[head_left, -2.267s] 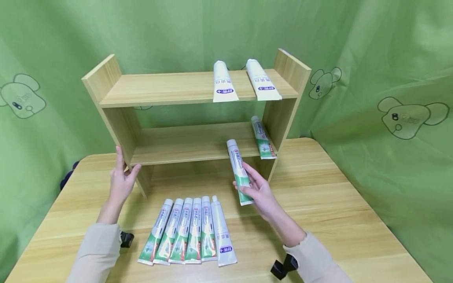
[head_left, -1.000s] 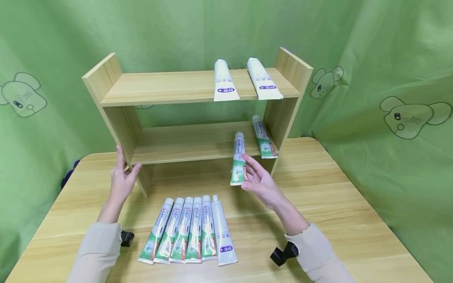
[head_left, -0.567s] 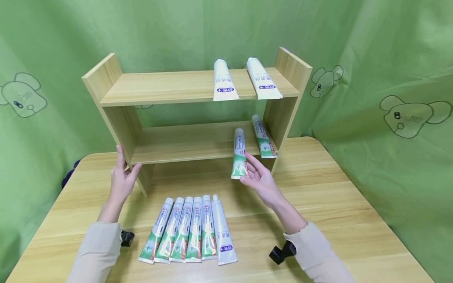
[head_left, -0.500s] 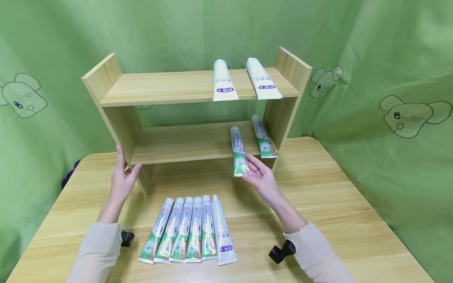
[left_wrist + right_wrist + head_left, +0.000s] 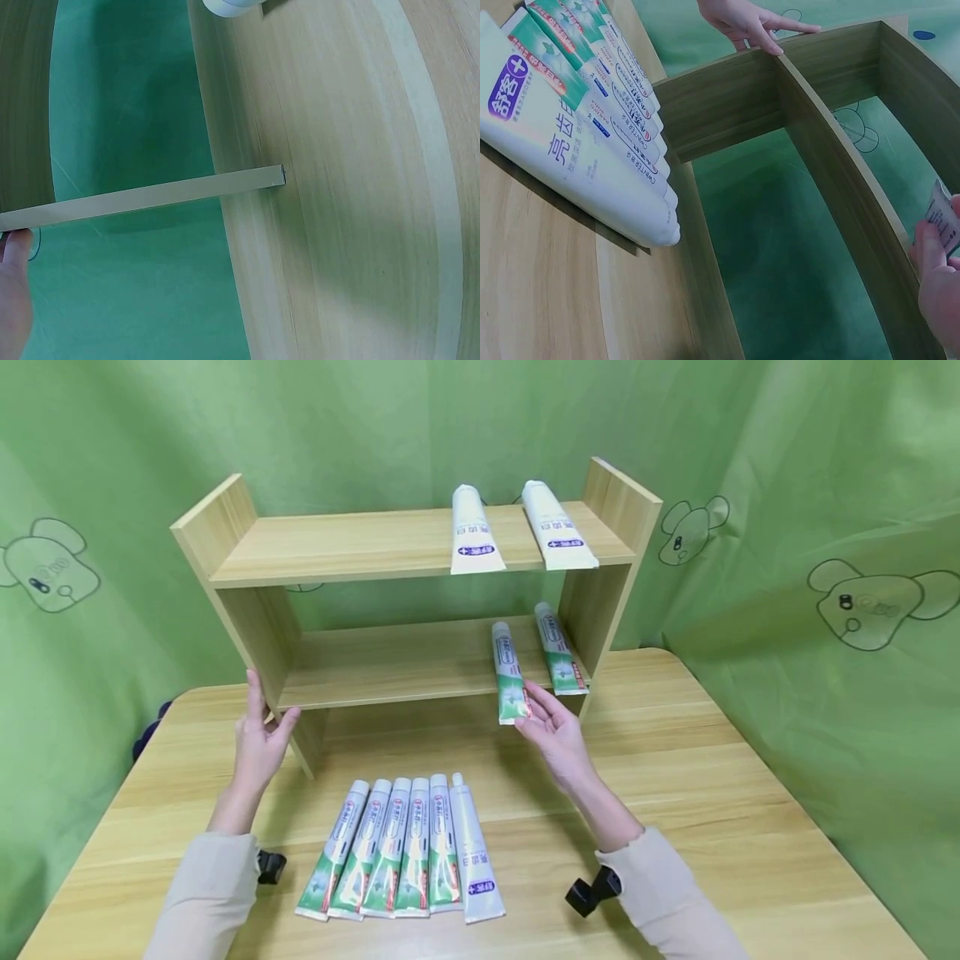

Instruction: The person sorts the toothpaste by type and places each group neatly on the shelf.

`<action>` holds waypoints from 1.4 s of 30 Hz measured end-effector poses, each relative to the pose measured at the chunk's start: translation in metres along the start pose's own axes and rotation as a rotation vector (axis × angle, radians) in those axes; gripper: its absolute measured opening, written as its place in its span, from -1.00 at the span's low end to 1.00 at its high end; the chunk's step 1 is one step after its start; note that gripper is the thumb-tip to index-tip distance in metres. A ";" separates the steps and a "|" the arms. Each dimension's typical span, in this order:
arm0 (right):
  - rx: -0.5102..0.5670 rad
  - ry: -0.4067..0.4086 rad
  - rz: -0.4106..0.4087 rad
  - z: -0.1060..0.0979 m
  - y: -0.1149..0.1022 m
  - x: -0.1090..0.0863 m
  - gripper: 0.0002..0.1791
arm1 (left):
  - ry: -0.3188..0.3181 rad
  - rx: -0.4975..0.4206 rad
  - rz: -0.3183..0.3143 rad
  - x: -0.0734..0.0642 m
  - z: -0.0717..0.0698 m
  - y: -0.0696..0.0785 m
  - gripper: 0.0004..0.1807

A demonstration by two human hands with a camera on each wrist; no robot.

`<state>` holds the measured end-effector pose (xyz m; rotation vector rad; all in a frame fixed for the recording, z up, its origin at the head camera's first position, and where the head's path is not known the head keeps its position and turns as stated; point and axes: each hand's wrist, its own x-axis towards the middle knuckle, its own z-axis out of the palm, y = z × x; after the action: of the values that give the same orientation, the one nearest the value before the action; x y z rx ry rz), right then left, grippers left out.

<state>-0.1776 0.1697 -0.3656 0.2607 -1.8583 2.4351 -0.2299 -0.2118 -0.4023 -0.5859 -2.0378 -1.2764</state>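
Observation:
My right hand (image 5: 557,739) pinches the lower green end of a white-and-green toothpaste tube (image 5: 506,664), fingers at its right side. The tube's cap end points back over the middle board of a wooden shelf (image 5: 390,664), and its crimped end juts past the front edge. To its right, a matching toothpaste tube (image 5: 557,647) lies on the same board. My left hand (image 5: 258,739) rests on the shelf's left side panel, index finger straight up along it and thumb by the middle board's front edge. In the right wrist view, the held tube (image 5: 943,217) is partly cut off.
Two white toothpaste tubes (image 5: 474,531) lie on the top board. In front of the shelf, several green-and-white tubes (image 5: 390,852) and one white tube (image 5: 472,852) lie side by side on the wooden table (image 5: 712,827). Green curtains (image 5: 810,527) hang behind.
My right hand has lifted the tube up and back from in front of the shelf to over the middle board, left of the tube lying there. My left hand stays put.

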 end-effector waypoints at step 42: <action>-0.001 -0.044 -0.048 0.013 0.013 0.009 -0.21 | 0.000 -0.006 -0.007 0.000 0.000 0.001 -0.06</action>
<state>-0.1875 0.1535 -0.3736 0.3578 -1.8475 2.4161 -0.2292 -0.2113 -0.4019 -0.5818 -2.0384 -1.2867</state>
